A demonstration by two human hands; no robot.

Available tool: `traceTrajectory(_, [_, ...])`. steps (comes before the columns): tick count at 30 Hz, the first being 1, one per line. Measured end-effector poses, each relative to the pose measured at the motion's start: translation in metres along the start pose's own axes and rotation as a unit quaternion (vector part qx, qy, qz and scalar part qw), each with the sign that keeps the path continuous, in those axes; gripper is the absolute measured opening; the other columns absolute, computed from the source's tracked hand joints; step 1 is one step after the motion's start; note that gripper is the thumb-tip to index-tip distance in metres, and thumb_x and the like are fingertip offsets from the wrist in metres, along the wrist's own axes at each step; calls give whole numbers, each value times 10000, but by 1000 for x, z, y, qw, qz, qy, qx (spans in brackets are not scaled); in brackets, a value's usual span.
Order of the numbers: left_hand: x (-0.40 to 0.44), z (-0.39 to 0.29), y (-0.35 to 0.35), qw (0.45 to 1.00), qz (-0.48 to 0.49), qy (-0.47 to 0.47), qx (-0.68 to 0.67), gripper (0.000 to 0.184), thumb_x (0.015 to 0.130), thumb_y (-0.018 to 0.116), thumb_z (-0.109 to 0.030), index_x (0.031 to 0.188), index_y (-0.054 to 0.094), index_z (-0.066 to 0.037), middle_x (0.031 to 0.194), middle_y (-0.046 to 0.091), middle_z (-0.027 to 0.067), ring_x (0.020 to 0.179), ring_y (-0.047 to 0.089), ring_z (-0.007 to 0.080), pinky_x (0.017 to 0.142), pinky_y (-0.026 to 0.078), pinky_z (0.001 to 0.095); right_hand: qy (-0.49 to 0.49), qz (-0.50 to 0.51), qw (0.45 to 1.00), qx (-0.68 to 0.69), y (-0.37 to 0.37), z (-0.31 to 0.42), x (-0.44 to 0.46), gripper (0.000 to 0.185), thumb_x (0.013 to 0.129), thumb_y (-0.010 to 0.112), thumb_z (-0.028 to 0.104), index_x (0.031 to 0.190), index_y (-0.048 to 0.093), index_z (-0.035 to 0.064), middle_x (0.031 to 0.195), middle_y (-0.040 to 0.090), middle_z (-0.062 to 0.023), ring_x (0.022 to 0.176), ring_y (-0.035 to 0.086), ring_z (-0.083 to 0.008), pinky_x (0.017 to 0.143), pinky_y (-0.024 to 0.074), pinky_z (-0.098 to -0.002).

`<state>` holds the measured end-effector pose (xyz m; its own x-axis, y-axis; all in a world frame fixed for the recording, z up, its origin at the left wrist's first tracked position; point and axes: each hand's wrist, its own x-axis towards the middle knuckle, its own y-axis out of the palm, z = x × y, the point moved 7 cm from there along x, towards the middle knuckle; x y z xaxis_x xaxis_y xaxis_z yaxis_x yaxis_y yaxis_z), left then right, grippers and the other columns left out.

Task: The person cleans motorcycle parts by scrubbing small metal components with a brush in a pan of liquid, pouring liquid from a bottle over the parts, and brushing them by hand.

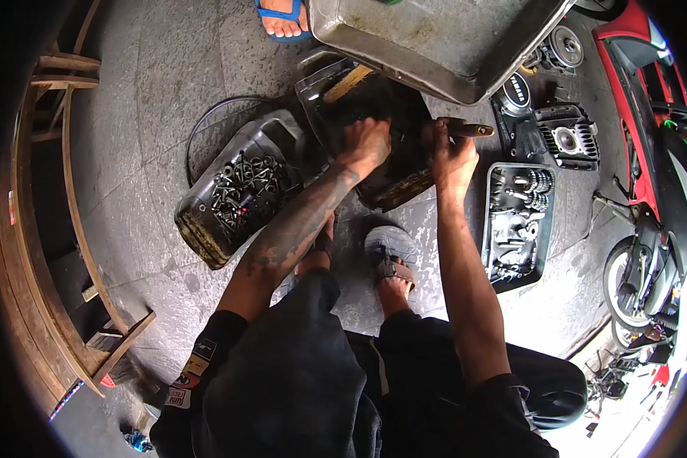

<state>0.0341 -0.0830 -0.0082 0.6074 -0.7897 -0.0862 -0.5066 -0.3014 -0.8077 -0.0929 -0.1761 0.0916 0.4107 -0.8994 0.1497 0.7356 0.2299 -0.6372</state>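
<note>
My left hand point(368, 145) is curled closed over a dark cut-open plastic container point(393, 195). What its fingers hold, if anything, is hidden. At the container's right side, my right hand point(454, 160) grips a wooden-handled brush point(472, 130); the handle's end, with a hole in it, points right, and the bristles do not show. A wooden stick point(347, 82) leans inside the container near its far edge. To the left lies a second cut plastic container point(198, 204), filled with bolts point(248, 191) and other small metal parts.
A large metal tray point(435, 53) sits at the far side. On the right are a tray of gears and shafts point(517, 229), a finned engine part point(567, 137), a Yamaha cover point(515, 91) and motorcycles point(633, 282). A wooden bench point(34, 282) stands left. Another person's foot point(284, 23) is beyond.
</note>
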Motion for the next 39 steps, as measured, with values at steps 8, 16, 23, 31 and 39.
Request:
traceTrajectory(8, [-1, -14, 53, 979, 141, 91, 111, 155, 812, 501, -181, 916, 595, -114, 894, 599, 135, 937, 555, 306, 759, 416, 447, 34, -13, 998, 60, -5, -4, -8, 222, 831, 603, 228, 927, 618, 29, 843, 649, -184, 815, 640, -332, 726, 480, -389])
traceTrajectory(16, [-4, 0, 10, 994, 107, -24, 14, 292, 826, 525, -328, 899, 603, -56, 797, 622, 126, 684, 599, 288, 563, 453, 411, 46, -29, 996, 68, -8, -1, -19, 249, 831, 617, 230, 937, 607, 5, 875, 657, -182, 850, 644, -311, 748, 478, -372])
traceTrajectory(23, [-13, 0, -13, 495, 239, -179, -816, 229, 739, 421, -273, 856, 510, -98, 667, 455, 32, 515, 409, 132, 353, 280, 219, 111, -51, 975, 187, 13, -27, -42, 298, 816, 645, 199, 988, 592, -40, 923, 646, -208, 877, 636, -301, 777, 472, -364])
traceTrajectory(31, [-6, 13, -22, 429, 128, -176, -877, 239, 805, 451, -255, 881, 550, -51, 833, 567, 109, 722, 548, 271, 639, 498, 386, -46, 108, 988, -103, 59, -16, -47, 203, 806, 621, 135, 978, 624, 26, 927, 651, -163, 869, 634, -237, 790, 465, -339])
traceTrajectory(39, [-12, 53, 23, 473, 18, -343, -811, 199, 904, 427, -232, 876, 578, -104, 819, 617, 57, 801, 625, 203, 706, 512, 427, 216, -69, 846, 482, 39, -37, -56, 304, 825, 647, 174, 1045, 553, -14, 1032, 579, -115, 909, 588, -236, 733, 546, -370])
